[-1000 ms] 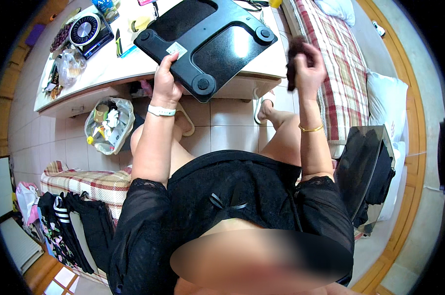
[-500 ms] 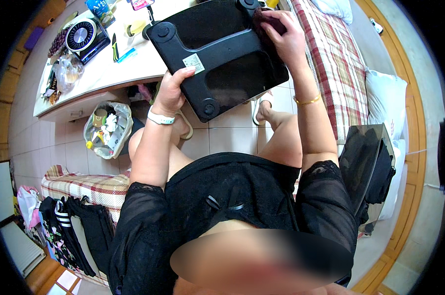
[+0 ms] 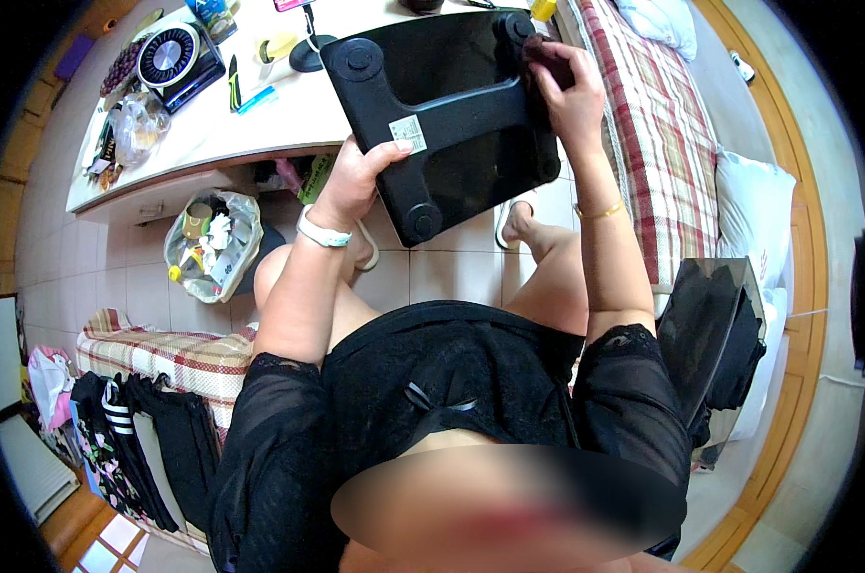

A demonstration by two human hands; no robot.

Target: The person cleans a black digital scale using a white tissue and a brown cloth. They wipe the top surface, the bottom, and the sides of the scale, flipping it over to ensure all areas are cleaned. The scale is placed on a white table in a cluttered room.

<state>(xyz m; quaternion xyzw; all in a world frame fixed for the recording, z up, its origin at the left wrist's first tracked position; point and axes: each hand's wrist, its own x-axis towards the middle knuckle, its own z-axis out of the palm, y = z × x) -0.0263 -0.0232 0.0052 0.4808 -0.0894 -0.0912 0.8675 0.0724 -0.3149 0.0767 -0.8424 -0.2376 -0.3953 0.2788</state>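
Observation:
A black bathroom scale [image 3: 470, 115] is held up with its underside facing me, showing round feet at its corners and a pale label. My left hand [image 3: 354, 177] grips its left edge, thumb lying over the underside by the label. Bunched in the fingers of my right hand [image 3: 574, 88] is a dark maroon cloth [image 3: 537, 59], pressed to the scale's right edge near the far right foot. Part of the cloth is hidden behind the fingers.
A white table [image 3: 289, 119] ahead bears a small round-topped fan-like device [image 3: 168, 54], a knife [image 3: 234, 84], a plastic bag [image 3: 138, 126] and a phone stand [image 3: 308, 54]. Below it stands a lined bin [image 3: 213, 248]. On the right are a plaid-covered seat [image 3: 657, 143] and a dark clear box [image 3: 709, 325].
The scale has shifted a little to the right and nearer to me, and turned slightly. Both hands have moved with it, the right still pressing the cloth to its edge.

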